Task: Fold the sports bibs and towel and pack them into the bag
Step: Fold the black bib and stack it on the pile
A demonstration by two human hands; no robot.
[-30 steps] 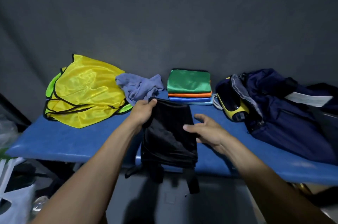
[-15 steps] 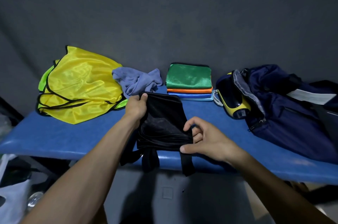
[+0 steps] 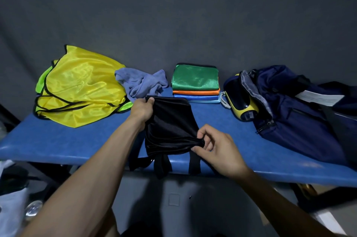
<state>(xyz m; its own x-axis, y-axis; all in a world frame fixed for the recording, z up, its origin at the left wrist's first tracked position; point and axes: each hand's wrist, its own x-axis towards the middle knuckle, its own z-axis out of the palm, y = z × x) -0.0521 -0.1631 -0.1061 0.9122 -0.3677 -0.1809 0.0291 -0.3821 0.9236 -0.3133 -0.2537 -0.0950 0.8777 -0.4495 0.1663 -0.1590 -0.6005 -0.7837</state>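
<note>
Pinched between thumb and fingers of the right hand point(image 3: 216, 149), the near right corner of the black bib point(image 3: 170, 126) is gathered into a bunched fold. Its far left corner is gripped by the closed left hand point(image 3: 142, 110). The black bib is laid on the blue bench point(image 3: 58, 140), with its straps hung over the bench's front edge. Behind the black bib, against the grey backdrop, a stack of folded bibs point(image 3: 195, 84) is seen, green on top, orange and blue beneath. Left of that stack a crumpled grey-blue towel point(image 3: 140, 83) is heaped, touching the loose yellow bibs point(image 3: 81, 85) piled further left. Right of the stack a yellow and black object point(image 3: 241, 101) is lodged at the mouth of the navy bag point(image 3: 297, 116), which is spread open on the bench's right end.
</note>
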